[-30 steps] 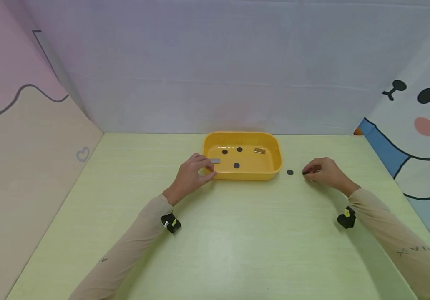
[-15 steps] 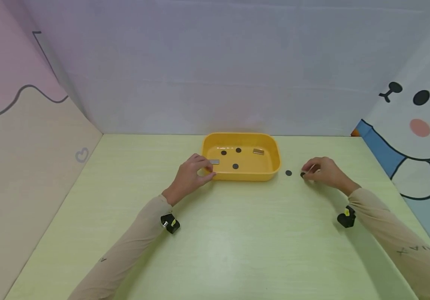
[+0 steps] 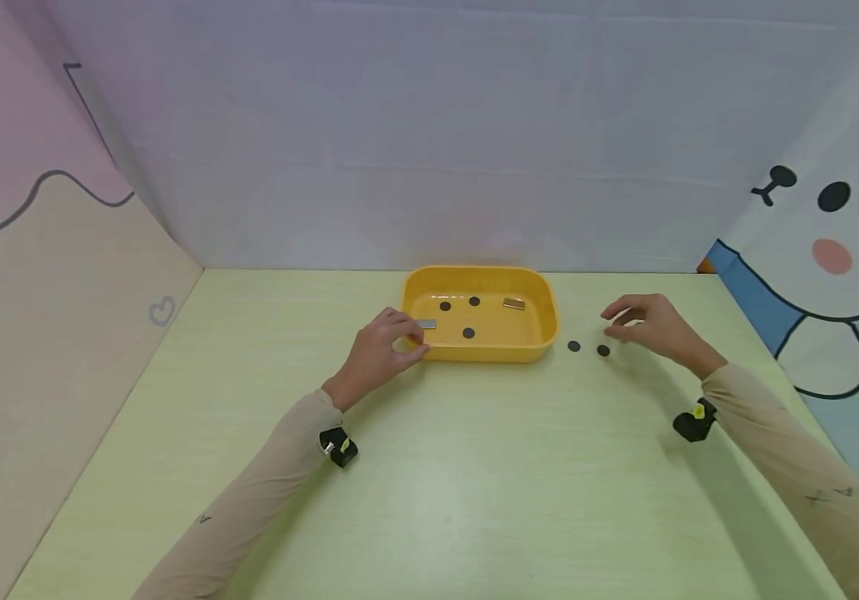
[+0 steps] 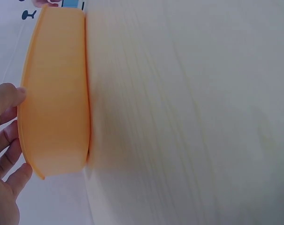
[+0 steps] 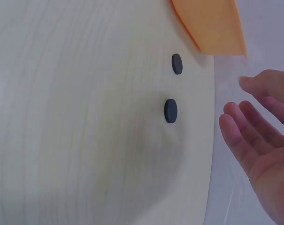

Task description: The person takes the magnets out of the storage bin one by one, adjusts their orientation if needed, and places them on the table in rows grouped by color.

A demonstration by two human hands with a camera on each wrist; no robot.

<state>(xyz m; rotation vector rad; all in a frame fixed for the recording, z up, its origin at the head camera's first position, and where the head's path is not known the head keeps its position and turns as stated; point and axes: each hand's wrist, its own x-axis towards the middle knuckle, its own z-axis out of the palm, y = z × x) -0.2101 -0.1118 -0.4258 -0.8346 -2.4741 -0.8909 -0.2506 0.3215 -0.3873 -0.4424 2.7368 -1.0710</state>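
My left hand (image 3: pixel 382 350) holds the near left corner of the yellow tray (image 3: pixel 526 346), while my right hand (image 3: pixel 650 327) hovers with relaxed fingers and holds nothing. Just below it, two dark discs (image 3: pixel 603 351) lie side by side on the worktop (image 3: pixel 444 483), right of the tray.

Only the yellow tray (image 3: pixel 478 350) and two dark discs (image 3: pixel 603 351) block my path; the near counter (image 3: pixel 474 500) is wide open.

Pale green table (image 3: pixel 429 500); lavender back wall (image 3: pixel 429 150); cartoon side panels (right one perhaps a bear).
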